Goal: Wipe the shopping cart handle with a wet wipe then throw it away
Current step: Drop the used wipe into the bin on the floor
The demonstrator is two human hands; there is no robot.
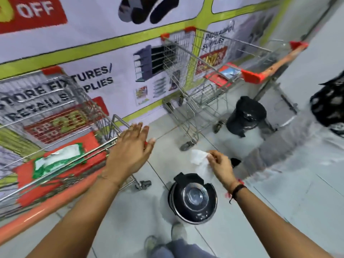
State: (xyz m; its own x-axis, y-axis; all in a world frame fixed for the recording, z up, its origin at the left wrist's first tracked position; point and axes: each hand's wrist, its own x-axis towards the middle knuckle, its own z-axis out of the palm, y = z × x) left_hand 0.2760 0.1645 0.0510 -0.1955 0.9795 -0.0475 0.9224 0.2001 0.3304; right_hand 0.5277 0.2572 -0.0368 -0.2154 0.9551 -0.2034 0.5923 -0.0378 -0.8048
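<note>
A wire shopping cart stands at my left, its orange handle [46,209] running across the lower left. A green and white wet wipe pack [57,161] lies on its red child seat. My left hand [128,153] hovers open over the cart's right end, fingers spread. My right hand [221,166] pinches a crumpled white wet wipe [200,160], which hangs above and slightly behind a small black pedal bin [192,199]. The bin's lid is closed.
A second cart [214,71] with an orange handle stands further off by the banner wall. A black bin with a bag liner [245,114] sits beside it. My shoes [167,237] are just in front of the pedal bin on grey floor tiles.
</note>
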